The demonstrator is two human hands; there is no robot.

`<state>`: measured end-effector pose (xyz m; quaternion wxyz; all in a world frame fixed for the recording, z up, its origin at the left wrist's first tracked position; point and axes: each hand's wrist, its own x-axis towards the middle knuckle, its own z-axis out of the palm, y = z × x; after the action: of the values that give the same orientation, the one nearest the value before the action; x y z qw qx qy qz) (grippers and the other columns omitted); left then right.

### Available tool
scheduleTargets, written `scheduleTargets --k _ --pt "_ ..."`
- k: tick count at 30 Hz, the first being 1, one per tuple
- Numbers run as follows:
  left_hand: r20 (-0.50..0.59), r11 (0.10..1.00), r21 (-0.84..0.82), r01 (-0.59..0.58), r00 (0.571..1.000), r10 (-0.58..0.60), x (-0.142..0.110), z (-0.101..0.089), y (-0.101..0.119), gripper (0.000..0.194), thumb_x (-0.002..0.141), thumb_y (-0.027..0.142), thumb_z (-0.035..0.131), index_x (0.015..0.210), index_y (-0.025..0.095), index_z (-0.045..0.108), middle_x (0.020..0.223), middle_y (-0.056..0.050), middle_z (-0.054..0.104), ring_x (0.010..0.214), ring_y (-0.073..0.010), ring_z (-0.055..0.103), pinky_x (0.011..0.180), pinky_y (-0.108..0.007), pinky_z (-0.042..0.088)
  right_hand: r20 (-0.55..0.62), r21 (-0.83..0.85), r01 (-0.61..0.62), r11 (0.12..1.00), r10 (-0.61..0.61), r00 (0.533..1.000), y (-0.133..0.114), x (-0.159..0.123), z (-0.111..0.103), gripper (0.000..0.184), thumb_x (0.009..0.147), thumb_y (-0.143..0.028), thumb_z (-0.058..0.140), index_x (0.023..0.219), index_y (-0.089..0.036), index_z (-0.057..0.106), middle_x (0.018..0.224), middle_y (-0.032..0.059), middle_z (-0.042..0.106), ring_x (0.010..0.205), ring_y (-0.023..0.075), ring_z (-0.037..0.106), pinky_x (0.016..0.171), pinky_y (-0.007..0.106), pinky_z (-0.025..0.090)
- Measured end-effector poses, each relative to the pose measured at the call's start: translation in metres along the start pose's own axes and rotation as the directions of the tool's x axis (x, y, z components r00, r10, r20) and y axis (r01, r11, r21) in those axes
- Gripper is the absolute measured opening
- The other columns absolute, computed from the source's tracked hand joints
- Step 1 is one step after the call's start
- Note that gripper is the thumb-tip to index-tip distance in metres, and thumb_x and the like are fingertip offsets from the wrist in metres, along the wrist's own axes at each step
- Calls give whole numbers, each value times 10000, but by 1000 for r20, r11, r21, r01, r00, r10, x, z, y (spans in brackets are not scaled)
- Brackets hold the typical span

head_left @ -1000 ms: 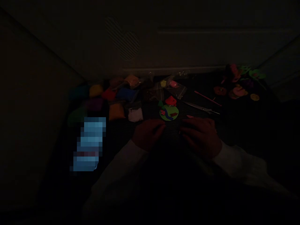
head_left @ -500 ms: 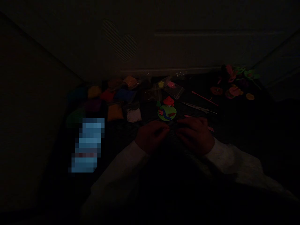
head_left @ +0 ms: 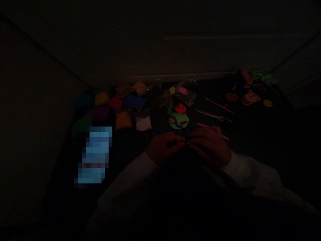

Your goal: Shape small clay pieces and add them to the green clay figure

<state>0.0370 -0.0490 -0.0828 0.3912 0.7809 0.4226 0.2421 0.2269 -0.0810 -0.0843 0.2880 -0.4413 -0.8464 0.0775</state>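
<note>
Left hand (head_left: 164, 149): fingers bent, tips drawn together, nearly meeting the other hand's; too dark to tell what they grip.
Right hand (head_left: 212, 147): fingers curled, tips closed and facing left; any grip is equally unclear.
Disc (head_left: 181, 119): just beyond the fingertips, green, bearing a blue strip and a red cone at its far edge.
Pink strip (head_left: 203, 125): partly hidden behind the right fingers.
Scissors (head_left: 214, 116): beyond the right fingers.
Pink stick (head_left: 218, 104): beyond the scissors.
White bag (head_left: 143, 123): beyond and left of the left fingers, beside the orange bag (head_left: 123, 120).
Bright screen (head_left: 95, 155): well left of the left fingers, pixelated.
</note>
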Motion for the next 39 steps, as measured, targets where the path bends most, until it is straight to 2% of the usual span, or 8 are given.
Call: scheduleTargets --k 10,16,23,27,30,33,36,39 --pt "143 968 -189 164 980 -138 1 -4 3 134 685 278 588 783 213 652 778 22 671 693 -108 610 634 -215 487 -43 26 31 999 -30 999 -4 1 -3 117 752 -224 548 859 -203 591 877 6 620 862 132 533 785 356 309" --pt "145 959 -196 202 974 -176 2 -3 6 101 677 252 593 743 200 650 745 22 673 679 -110 611 638 -218 489 -25 27 40 999 -39 999 -3 0 -3 132 754 -229 546 877 -210 588 887 3 617 864 128 529 780 347 305" --pt "116 968 -180 173 981 -153 4 -3 7 97 691 261 581 740 206 645 718 31 665 643 -99 597 604 -205 474 -38 25 11 1000 -10 999 -5 2 -5 114 760 -235 535 856 -199 586 858 9 619 849 134 534 786 350 313" --pt "19 996 -28 80 997 -79 3 -4 2 122 708 279 567 763 198 641 745 20 653 667 -97 592 616 -197 458 -17 0 -8 1000 8 1000 0 -1 -3 128 759 -238 537 875 -216 585 893 3 610 873 133 522 820 356 295" --pt "-56 981 188 -55 996 66 1 -1 -4 141 736 262 538 796 177 633 760 -6 635 698 -102 581 641 -206 449 24 -64 -41 997 42 999 5 -2 1 126 766 -264 525 869 -233 591 912 -8 604 905 147 504 811 364 270" --pt "7 917 362 -166 985 175 -2 4 -10 173 778 249 479 826 163 621 751 -25 612 715 -115 563 652 -225 448 74 -113 -65 992 74 995 7 -2 4 137 779 -293 502 860 -237 598 912 -12 604 913 161 494 793 370 249" --pt "71 873 446 -199 980 187 -3 7 -13 202 803 262 437 855 172 610 763 -31 595 734 -129 549 662 -244 447 99 -136 -85 987 99 990 8 -2 6 153 789 -303 485 860 -238 604 916 -12 605 923 169 489 788 370 240" --pt "82 856 476 -203 979 187 -4 7 -12 211 808 276 426 862 179 606 766 -33 583 738 -135 542 658 -249 446 97 -152 -104 983 120 988 8 -3 6 162 788 -312 488 874 -243 606 922 -11 604 954 181 478 788 369 242"
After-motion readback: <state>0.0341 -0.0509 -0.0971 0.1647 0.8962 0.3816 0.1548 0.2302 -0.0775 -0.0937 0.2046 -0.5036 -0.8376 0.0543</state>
